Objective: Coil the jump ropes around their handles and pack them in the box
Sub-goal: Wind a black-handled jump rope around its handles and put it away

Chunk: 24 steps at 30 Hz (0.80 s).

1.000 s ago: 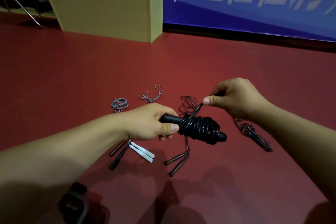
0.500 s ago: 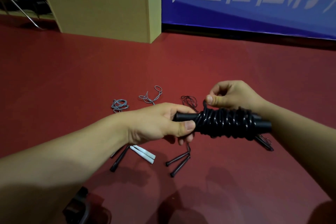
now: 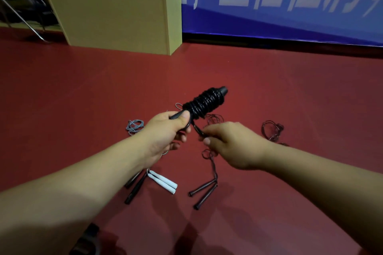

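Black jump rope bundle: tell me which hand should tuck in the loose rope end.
Right. The right hand already pinches the loose rope end just below the coil, while the left hand grips the handles of the black jump rope bundle and steadies it.

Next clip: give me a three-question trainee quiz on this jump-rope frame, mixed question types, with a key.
1. True or false: the left hand grips the handle end of the coiled black rope.
2. The right hand pinches: A) white handles B) the black rope's loose end C) nothing.
3. Fill in: the white handles lie on the ___ floor.

Key: 1 true; 2 B; 3 red.
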Tool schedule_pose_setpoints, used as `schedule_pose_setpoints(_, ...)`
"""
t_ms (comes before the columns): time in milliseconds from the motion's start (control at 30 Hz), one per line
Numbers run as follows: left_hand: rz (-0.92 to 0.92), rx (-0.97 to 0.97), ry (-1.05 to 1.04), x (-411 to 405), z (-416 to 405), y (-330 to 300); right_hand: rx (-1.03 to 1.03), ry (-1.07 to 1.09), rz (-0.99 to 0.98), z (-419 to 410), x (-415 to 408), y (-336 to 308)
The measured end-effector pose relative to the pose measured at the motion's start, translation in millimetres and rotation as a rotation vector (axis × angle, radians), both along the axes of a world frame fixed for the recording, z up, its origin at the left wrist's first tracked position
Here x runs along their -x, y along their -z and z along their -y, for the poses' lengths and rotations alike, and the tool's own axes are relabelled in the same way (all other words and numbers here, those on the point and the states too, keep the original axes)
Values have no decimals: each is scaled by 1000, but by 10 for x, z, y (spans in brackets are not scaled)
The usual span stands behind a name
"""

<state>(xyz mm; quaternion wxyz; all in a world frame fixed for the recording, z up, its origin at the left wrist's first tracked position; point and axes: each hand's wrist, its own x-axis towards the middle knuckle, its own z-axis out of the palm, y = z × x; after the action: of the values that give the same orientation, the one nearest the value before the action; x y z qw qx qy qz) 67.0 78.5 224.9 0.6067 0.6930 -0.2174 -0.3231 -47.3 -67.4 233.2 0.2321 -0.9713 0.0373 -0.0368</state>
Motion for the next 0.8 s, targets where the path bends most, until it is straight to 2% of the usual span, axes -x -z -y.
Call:
schedule_pose_setpoints(67, 79, -75, -37, -34, 0, 70, 96, -31, -41, -74, 0, 46)
schedule_pose_setpoints(300, 246, -160, -74, -51, 6, 141, 210, -101, -102, -122, 36, -28)
schedule_pose_setpoints(533, 444, -359, 50, -55, -71, 190, 286, -43, -57, -86, 65, -110)
schedule_pose_setpoints(800, 324, -269, 71, -40, -69, 134, 297, 70, 31, -27, 70, -177)
